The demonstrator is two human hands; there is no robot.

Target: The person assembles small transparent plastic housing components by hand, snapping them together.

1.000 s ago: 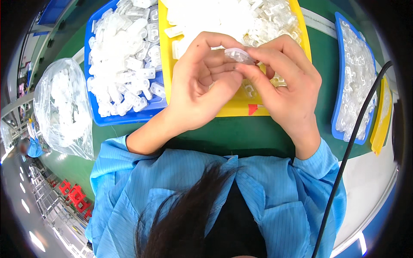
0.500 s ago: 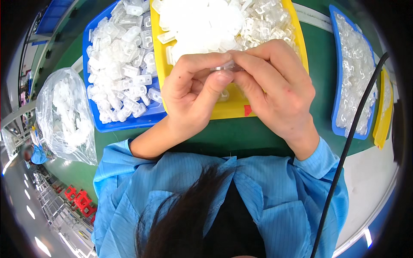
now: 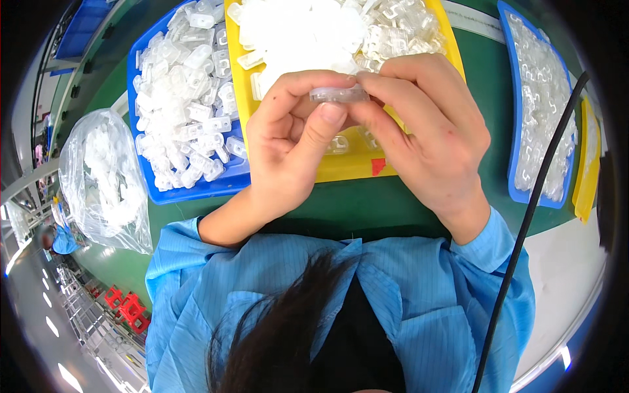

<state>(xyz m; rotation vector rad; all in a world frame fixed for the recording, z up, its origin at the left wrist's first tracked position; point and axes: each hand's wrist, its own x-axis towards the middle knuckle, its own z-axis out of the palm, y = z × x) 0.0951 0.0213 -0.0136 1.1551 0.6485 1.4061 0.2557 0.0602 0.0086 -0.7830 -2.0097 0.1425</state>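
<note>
Between both hands, over the near part of a yellow tray (image 3: 347, 171), is a small clear plastic part (image 3: 338, 95) with rounded ends. My left hand (image 3: 291, 128) pinches it between thumb and index finger. The fingertips of my right hand (image 3: 429, 121) close on its right end, covering that end. In the yellow tray lie white pieces (image 3: 298, 36), washed out by glare, and clear plastic parts (image 3: 409, 33) on the right. A blue tray (image 3: 196, 192) to the left is heaped with translucent plastic pieces (image 3: 190, 105).
A clear plastic bag (image 3: 105, 183) of white pieces sits at the left on the green table (image 3: 327, 213). Another blue tray (image 3: 550, 200) of clear parts and a narrow yellow tray (image 3: 585, 190) stand at the right. A black cable (image 3: 524, 229) runs across the right side.
The clear part has turned so that more of its side shows, and my left thumb sits lower beneath it. My right hand has shifted slightly; both hands still hold the part.
</note>
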